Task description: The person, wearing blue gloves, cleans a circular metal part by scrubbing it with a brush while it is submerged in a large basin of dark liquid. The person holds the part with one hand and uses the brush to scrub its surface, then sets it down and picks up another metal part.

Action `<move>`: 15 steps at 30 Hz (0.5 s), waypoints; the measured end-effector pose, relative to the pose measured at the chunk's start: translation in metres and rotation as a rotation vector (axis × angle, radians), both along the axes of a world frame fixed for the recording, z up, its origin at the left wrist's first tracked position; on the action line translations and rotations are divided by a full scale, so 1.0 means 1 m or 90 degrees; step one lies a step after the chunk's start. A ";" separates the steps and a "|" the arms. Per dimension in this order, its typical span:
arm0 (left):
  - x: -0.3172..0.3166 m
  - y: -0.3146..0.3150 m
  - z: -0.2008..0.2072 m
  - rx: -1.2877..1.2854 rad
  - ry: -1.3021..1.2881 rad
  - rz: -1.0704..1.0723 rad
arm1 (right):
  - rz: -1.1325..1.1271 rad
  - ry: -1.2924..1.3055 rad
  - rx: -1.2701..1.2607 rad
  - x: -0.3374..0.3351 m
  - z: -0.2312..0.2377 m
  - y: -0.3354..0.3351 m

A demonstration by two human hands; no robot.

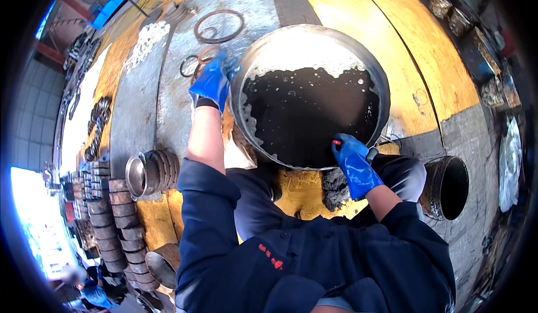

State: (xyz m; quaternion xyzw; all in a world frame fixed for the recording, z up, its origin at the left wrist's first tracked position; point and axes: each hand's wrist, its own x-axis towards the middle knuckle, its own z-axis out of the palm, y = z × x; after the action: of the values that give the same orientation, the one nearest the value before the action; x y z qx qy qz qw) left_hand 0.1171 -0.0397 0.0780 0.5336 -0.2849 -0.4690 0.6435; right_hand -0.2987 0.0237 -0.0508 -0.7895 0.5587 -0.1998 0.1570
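Observation:
A large round metal tub (384,97) stands in front of me, filled with dark liquid (314,111) that has pale foam (305,49) along its far side. My left hand (212,80), in a blue rubber glove, is just outside the tub's left rim. It reaches over a brownish metal ring (208,54); its fingers are blurred, so whether it grips the ring is unclear. My right hand (354,164), gloved in blue too, is closed over the tub's near right edge. A small red end (336,142) shows at its fingers; the rest of that thing is hidden.
A large thin ring (219,27) and a small dark ring (189,66) lie left of the tub. Stacked metal rings (159,173) and tall stacks of rusty cylinders (106,229) stand at left. To the right is a dark bucket (446,188). Someone in blue (96,295) is at far lower left.

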 end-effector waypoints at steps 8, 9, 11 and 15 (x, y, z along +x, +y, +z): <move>-0.107 0.002 -0.069 0.323 -0.339 -0.188 | -0.028 0.042 0.029 -0.010 0.008 -0.003; -0.108 0.002 -0.082 0.326 -0.343 -0.185 | -0.025 0.037 0.031 -0.007 0.010 -0.002; -0.115 0.000 -0.107 0.205 -0.637 -0.183 | -0.018 0.051 0.041 -0.005 0.012 -0.001; -0.119 -0.020 -0.121 0.288 -0.781 -0.222 | -0.031 0.088 0.064 -0.004 0.011 0.001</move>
State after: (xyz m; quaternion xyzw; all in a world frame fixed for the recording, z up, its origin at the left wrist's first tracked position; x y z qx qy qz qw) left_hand -0.0022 -0.0600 -0.0433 0.7712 -0.5751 -0.2262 0.1529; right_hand -0.3024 0.0249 -0.0393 -0.7790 0.5963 -0.1203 0.1523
